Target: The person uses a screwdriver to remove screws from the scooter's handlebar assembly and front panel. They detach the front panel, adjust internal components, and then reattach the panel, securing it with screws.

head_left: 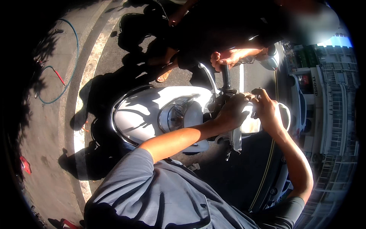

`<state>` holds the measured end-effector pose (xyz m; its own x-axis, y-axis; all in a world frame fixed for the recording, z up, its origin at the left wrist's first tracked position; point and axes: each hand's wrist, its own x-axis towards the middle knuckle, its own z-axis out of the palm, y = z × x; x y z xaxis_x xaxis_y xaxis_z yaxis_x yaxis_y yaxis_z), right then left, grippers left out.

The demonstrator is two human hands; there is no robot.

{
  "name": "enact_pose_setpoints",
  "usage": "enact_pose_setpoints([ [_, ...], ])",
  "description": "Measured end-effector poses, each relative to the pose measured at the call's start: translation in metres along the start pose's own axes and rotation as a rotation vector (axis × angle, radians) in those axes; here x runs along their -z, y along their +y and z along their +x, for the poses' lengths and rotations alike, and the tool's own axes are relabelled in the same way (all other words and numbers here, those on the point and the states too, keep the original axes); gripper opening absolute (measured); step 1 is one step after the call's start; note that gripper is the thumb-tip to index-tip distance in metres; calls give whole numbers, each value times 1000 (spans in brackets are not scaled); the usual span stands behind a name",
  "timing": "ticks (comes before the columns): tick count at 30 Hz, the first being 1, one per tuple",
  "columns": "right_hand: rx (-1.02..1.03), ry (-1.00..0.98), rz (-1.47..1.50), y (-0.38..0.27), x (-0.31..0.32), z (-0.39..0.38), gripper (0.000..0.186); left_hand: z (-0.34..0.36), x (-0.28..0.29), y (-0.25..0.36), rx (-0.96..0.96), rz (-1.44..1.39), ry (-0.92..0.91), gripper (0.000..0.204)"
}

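A white scooter (141, 110) stands in front of me, its round-edged body lit by sun. My left hand (231, 111) is closed at the middle of the handlebar, partly in shadow; what its fingers grip is hidden. Beside it on the right, my right hand (268, 111) has bent, pinched fingers over a white panel (251, 125). Whatever lies between those fingers is too small to make out. Beyond my hands, another person's hand (224, 59) rests around the end of the black handlebar grip (226, 78). A silver brake lever (207, 76) sits beside that grip.
The other person, in dark clothes (213, 30), stands close on the scooter's far side. A blue-green hose (77, 45) curls over the pavement at left. A red object (25, 165) lies at far left. Parked cars (280, 187) and buildings (335, 110) line the right.
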<state>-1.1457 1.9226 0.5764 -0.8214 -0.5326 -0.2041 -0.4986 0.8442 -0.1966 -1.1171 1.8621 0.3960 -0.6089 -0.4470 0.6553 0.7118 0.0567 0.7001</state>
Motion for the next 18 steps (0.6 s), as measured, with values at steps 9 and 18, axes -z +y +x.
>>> enact_pose_setpoints([
  [9, 673, 46, -988, 1, 20, 11, 34, 9, -39, -39, -41, 147, 152, 25],
  [18, 694, 81, -950, -8, 42, 25, 35, 16, -38, -34, 94, -9, 114, 26],
])
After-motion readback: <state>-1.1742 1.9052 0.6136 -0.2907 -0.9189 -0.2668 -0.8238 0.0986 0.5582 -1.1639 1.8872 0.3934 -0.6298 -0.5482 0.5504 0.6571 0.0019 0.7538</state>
